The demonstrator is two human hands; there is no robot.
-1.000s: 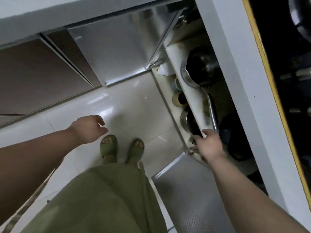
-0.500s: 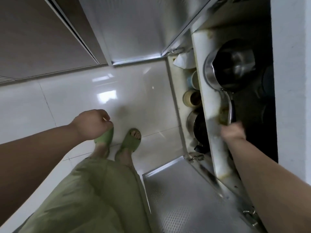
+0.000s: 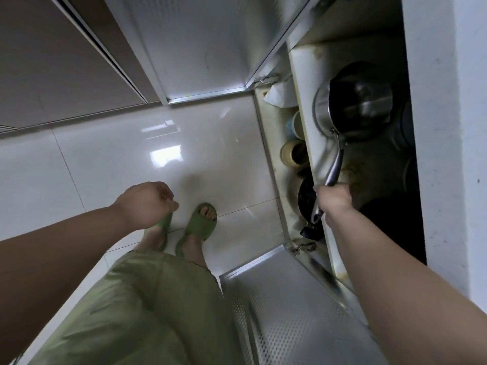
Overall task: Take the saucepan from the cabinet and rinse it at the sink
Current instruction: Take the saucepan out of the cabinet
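Observation:
A steel saucepan point(image 3: 353, 104) with a dark inside sits on the upper white shelf point(image 3: 303, 75) of the open cabinet at the right. Its long metal handle point(image 3: 334, 167) points toward me. My right hand point(image 3: 334, 200) is closed around the end of that handle, inside the cabinet opening. My left hand point(image 3: 146, 204) hangs over the floor at centre left, fingers curled shut and holding nothing. The sink is out of view.
Two metal cabinet doors stand open: one at the top point(image 3: 189, 48), one at the bottom right point(image 3: 290, 312). The lower shelf holds cups point(image 3: 292, 154) and a dark pan point(image 3: 307, 201). My feet in green slippers point(image 3: 200, 222) stand on white floor tiles. The counter edge point(image 3: 448, 127) runs down the right.
My right hand went from the shelf edge to the saucepan's handle and closed on it. My left hand curled into a fist. My view shifted closer to the cabinet.

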